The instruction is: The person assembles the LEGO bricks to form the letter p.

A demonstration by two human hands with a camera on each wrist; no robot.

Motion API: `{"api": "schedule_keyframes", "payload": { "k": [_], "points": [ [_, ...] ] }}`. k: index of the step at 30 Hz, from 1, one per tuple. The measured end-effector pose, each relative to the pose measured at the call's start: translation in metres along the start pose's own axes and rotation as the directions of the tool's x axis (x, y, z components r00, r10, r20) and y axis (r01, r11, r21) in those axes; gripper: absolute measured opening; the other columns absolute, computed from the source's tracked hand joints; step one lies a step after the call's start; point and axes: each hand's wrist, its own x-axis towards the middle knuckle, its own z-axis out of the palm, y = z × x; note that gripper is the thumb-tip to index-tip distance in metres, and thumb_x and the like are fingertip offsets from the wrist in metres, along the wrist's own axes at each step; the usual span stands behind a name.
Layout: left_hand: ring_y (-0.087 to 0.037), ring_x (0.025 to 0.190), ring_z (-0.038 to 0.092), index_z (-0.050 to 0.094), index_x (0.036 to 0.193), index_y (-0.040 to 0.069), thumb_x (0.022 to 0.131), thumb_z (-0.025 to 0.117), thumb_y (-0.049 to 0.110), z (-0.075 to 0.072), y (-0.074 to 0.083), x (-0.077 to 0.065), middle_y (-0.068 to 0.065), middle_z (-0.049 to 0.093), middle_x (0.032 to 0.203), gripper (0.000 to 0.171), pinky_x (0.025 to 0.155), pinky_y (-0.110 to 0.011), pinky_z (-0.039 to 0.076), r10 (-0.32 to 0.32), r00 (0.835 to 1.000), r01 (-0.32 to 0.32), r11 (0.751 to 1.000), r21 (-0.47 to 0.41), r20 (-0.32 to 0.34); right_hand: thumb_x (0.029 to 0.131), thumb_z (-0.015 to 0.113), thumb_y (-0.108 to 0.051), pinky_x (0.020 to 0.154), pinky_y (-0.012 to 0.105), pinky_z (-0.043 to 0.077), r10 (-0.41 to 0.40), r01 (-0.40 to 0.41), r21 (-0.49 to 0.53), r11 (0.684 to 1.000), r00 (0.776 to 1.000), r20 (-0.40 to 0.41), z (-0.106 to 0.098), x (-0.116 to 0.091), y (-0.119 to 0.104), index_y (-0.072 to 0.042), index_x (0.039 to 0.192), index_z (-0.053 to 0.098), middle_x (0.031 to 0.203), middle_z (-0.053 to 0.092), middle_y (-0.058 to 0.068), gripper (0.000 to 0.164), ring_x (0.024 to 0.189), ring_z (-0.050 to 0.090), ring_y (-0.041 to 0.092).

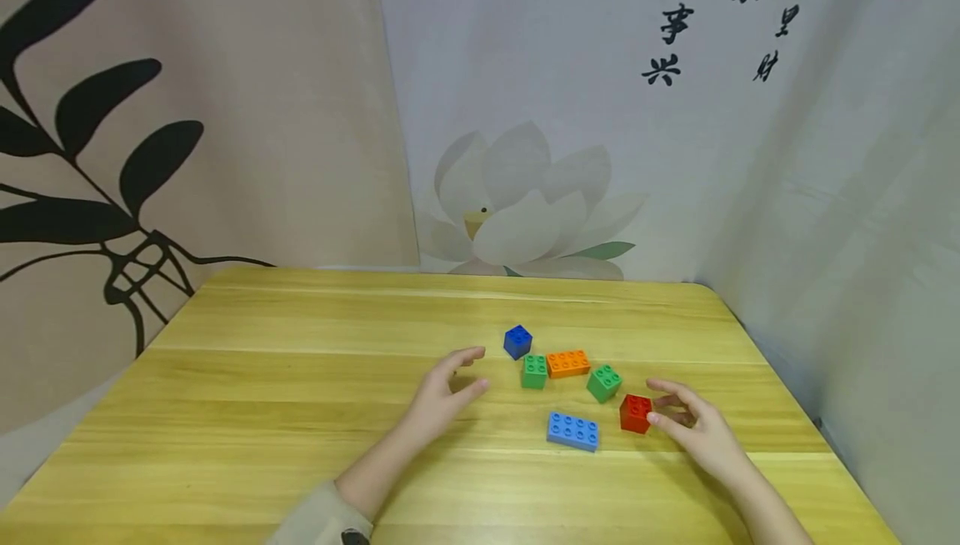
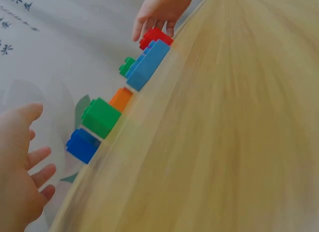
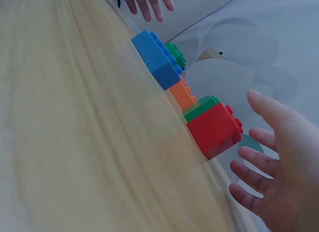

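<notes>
My left hand (image 1: pixel 442 395) hovers left of the bricks, its thumb and fingers spread apart with nothing between them. Nearest to it are a green brick (image 1: pixel 534 372) and a dark blue brick (image 1: pixel 517 342). On the other side, my right hand (image 1: pixel 693 428) is beside the red brick (image 1: pixel 635 414). Its fingers are loosely bent, and the right wrist view shows a gap between this hand (image 3: pixel 284 167) and the red brick (image 3: pixel 214 131). An orange brick (image 1: pixel 567 363) and a second green brick (image 1: pixel 604 382) lie between the hands, with a long light blue brick (image 1: pixel 573 432) closer to me.
The bricks stand on a wooden table (image 1: pixel 262 412), studs upward. Behind the far edge hangs a pale curtain (image 1: pixel 525 70) with a printed flower and dark characters. Another curtain fold (image 1: pixel 862 237) runs along the right side.
</notes>
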Motion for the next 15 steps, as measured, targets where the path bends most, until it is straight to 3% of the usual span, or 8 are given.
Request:
{"api": "schedule_keyframes", "payload": {
  "k": [8, 15],
  "points": [
    [-0.031, 0.120, 0.048, 0.055, 0.132, 0.005, 0.089, 0.070, 0.018, 0.020, -0.003, 0.012, -0.005, 0.055, 0.132, 0.047, 0.099, -0.053, 0.036, -0.004, 0.999, 0.004, 1.000, -0.005, 0.036, 0.087, 0.070, -0.006, 0.075, 0.023, 0.049, -0.026, 0.025, 0.063, 0.998, 0.999, 0.021, 0.001, -0.001, 0.009, 0.003, 0.128, 0.054, 0.122, 0.057, 0.021, 0.046, 0.096, 0.058, 0.010],
    [-0.030, 0.118, 0.050, 0.055, 0.133, 0.008, 0.089, 0.070, 0.018, 0.033, -0.004, 0.023, -0.005, 0.055, 0.132, 0.048, 0.099, -0.050, 0.038, -0.043, 0.997, 0.044, 0.999, -0.015, 0.062, 0.084, 0.072, -0.004, 0.071, 0.024, 0.049, -0.031, 0.028, 0.078, 0.997, 0.999, 0.037, 0.001, 0.000, 0.012, 0.004, 0.127, 0.054, 0.119, 0.059, 0.019, 0.047, 0.092, 0.059, 0.009]
  ]
}}
